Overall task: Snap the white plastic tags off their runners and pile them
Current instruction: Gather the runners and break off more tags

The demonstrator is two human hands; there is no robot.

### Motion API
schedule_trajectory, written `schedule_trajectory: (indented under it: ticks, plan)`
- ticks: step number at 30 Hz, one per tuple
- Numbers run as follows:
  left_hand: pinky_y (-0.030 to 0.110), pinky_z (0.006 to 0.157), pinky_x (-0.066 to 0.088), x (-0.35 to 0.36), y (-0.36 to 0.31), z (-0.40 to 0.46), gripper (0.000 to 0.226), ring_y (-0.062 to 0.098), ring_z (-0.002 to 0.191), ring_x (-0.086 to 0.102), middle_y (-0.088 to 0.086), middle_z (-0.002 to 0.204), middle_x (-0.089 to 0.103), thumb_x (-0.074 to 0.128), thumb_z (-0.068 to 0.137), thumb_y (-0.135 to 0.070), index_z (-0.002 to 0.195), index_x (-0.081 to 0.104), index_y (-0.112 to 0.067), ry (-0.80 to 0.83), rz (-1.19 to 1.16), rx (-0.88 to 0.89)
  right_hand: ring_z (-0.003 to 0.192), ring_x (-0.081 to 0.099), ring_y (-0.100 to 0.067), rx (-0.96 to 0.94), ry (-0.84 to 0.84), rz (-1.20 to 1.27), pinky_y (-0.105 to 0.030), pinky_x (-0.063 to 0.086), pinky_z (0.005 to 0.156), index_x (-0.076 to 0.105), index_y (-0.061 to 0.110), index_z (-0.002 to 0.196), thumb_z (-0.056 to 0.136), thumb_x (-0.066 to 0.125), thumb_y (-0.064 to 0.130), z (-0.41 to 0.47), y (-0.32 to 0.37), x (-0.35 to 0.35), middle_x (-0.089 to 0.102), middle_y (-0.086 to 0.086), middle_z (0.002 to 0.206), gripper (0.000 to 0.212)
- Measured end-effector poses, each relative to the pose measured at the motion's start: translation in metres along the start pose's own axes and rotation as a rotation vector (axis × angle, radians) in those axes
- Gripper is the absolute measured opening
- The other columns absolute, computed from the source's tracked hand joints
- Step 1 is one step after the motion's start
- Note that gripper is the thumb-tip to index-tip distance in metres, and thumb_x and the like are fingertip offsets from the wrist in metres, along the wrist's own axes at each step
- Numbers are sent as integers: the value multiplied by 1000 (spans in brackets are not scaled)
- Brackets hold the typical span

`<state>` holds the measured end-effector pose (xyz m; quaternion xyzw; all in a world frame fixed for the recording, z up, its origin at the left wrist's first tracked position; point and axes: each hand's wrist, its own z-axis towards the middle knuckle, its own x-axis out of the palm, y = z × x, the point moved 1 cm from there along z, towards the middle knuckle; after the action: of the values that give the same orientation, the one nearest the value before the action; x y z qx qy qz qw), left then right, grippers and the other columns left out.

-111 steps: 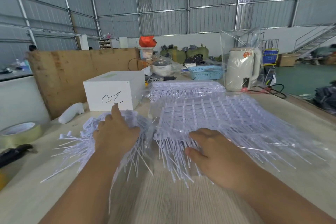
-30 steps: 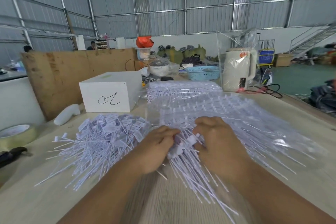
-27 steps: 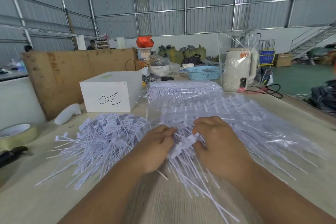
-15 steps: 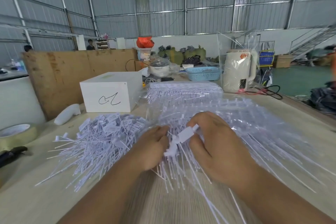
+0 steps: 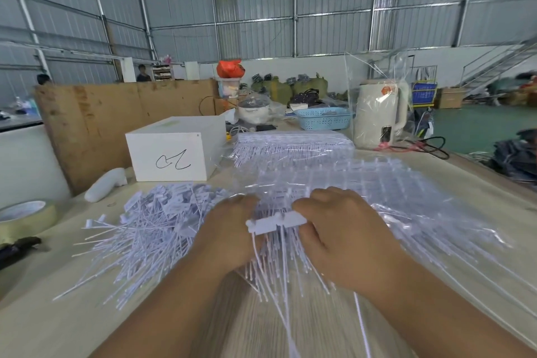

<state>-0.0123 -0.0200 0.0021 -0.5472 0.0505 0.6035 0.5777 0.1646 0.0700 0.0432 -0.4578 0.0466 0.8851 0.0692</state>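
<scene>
Gripping a strip of tags [image 5: 276, 223] between left hand [image 5: 232, 234] and right hand [image 5: 345, 237], fingers curled round it; loose pile [image 5: 151, 229] growing left, unsnapped sheets [image 5: 363, 183] remaining on the desk [image 5: 58, 322].

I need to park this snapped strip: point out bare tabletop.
Bare wood lies between the roll of tape and the pile of loose white tags, and near the front edge left of the forearms. Right side is crowded with bagged runners.

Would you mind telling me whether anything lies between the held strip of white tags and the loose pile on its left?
Nothing visible: the strip of white plastic tags sits between both hands, and the loose pile of white tags lies directly beside the left hand.
</scene>
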Motion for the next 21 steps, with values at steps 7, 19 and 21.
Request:
schedule_trajectory:
  ticks: [7, 19, 21]
  plan:
    - [24, 62, 41, -25, -20, -4, 27, -9, 63, 55, -22, 75, 64, 41, 74, -45, 83, 66, -46, -211, -427, -74, 76, 51, -21, 65, 79, -56, -32, 36, 69, 64, 20, 92, 85, 36, 24, -1, -8, 5, 51, 3, 77, 30]
    - [17, 50, 29, -13, -52, -21, 40, 2, 50, 40, -10, 51, 45, 65, 86, -48, 64, 60, -16, 189, -284, 282, 106, 45, 7, 192, -160, 459, -11, 36, 86, 46, 29, 137, 82, 66, 26, -7, -7, 21, 47, 21, 110, 58]
    - [22, 51, 30, -21, -51, -18, 45, 8, 51, 40, 6, 52, 44, 70, 81, -45, 60, 58, -8, 73, -402, 261, 105, 46, 14, 192, -114, 646, -1, 34, 83, 44, 35, 135, 80, 67, 44, -9, -6, 20, 51, 26, 110, 61]
